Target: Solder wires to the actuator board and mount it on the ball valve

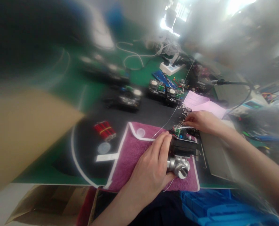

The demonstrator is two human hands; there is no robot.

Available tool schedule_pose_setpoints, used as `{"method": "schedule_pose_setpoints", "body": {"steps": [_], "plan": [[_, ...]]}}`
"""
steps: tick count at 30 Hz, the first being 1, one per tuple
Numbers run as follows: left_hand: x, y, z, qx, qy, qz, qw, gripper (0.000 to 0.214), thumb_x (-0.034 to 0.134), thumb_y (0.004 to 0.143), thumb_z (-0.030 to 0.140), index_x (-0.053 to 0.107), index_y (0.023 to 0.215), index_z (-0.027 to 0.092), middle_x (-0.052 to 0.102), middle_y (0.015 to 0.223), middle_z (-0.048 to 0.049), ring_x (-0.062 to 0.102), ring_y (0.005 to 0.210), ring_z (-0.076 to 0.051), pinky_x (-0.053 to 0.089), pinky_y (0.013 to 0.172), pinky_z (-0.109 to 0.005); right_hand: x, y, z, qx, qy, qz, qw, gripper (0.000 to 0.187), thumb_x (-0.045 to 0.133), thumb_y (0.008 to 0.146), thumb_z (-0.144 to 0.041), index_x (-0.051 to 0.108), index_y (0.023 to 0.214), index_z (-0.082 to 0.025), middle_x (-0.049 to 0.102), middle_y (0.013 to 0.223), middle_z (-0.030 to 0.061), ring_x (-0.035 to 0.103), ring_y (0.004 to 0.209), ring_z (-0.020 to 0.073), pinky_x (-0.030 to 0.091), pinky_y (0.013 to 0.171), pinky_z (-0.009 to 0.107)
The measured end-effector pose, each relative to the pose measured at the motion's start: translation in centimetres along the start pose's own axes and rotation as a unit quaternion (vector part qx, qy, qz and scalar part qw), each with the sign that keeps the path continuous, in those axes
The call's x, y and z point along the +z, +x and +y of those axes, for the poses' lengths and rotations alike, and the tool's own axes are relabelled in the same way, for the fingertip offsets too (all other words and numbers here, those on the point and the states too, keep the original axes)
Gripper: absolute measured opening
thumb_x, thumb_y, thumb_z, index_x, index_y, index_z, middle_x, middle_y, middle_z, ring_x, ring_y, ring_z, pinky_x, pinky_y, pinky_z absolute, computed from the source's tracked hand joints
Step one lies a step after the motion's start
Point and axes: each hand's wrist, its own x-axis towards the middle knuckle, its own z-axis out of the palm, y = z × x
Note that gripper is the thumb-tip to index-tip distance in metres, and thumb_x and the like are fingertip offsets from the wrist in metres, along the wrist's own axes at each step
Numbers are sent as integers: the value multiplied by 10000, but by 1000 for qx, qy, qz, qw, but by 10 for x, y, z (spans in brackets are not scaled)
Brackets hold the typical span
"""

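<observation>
My left hand (pixel 151 161) is wrapped round the side of a motorised valve (pixel 183 147), which lies on a pink cloth (pixel 127 163). The valve has a black housing, a bare circuit board (pixel 181 133) on its far end and a shiny metal body (pixel 180 166) towards me. Just beyond the board, my right hand (pixel 200 121) reaches down to a scatter of small screws (pixel 185 111), fingers pinched together. What is between those fingertips is too small to make out. A thin wire of solder (pixel 169 121) runs across the cloth beside my left hand.
Several similar black units with boards (pixel 157 88) stand beyond the cloth. A red bundle (pixel 105 130) lies at left. Pink papers (pixel 201 103), a power strip (pixel 171 67) and a grey box (pixel 219 150) are farther off or at right. A blue crate (pixel 210 207) sits below the table edge.
</observation>
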Motion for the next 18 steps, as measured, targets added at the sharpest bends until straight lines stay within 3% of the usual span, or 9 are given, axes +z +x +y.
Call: {"method": "schedule_pose_setpoints", "body": {"steps": [10,18], "plan": [[-3,1,2,-9,1,-17,1000,1189,923,753,190,176,1675,118,385,1695,-227,394,1598,-363,431,1310,-502,-3,5,-4,33,-5,-6,999,301,685,976,-532,808,909,-265,787,817,26,699,723,193,408,624,292],[3,-2,-3,-2,-8,-5,1000,1157,872,791,169,148,1694,135,374,1700,-244,384,1595,-396,458,1275,-582,-1,6,-7,34,-21,0,999,144,691,964,-340,816,961,-268,803,892,31,719,803,218,408,661,291]]}}
